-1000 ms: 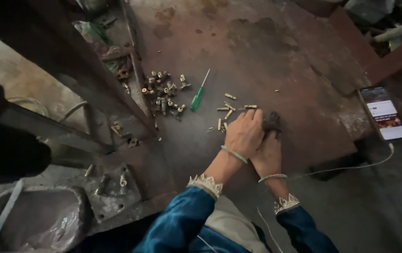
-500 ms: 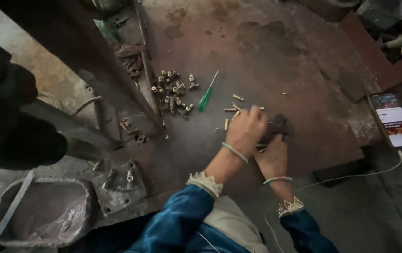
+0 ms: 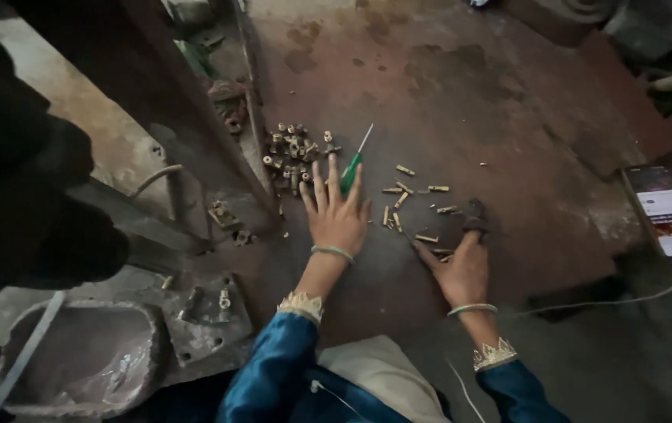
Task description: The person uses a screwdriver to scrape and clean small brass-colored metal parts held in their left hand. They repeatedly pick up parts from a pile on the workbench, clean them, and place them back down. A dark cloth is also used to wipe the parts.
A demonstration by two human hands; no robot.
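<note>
Head view, looking down at a rusty reddish metal floor plate (image 3: pixel 508 117).

Left hand (image 3: pixel 337 219): flat, palm down, fingers spread wide apart, holding nothing. Fingertips sit right at the green-handled screwdriver (image 3: pixel 353 168); the middle fingers look to touch or overlap its handle, can't tell which. Screwdriver lies on the plate, shaft pointing up and right.

Just left of the screwdriver: dense pile of small brass fittings (image 3: pixel 295 153), against the dark steel beam (image 3: pixel 195 117).

Right hand (image 3: pixel 461 270): fingers curled together around a small dark tool (image 3: pixel 474 215) whose tip stands out above the knuckles; tool's kind too blurred to tell. Index finger stretched left along the plate.

Between the two hands: loose scatter of brass pins (image 3: pixel 414 205), lying flat, near the right hand.

Both wrists carry thin bangles, blue sleeves with pale trim.

Far right: phone (image 3: pixel 669 211) with lit screen, white cable (image 3: pixel 602 304) running off it. Lower left: battered metal basin (image 3: pixel 77 360).
</note>
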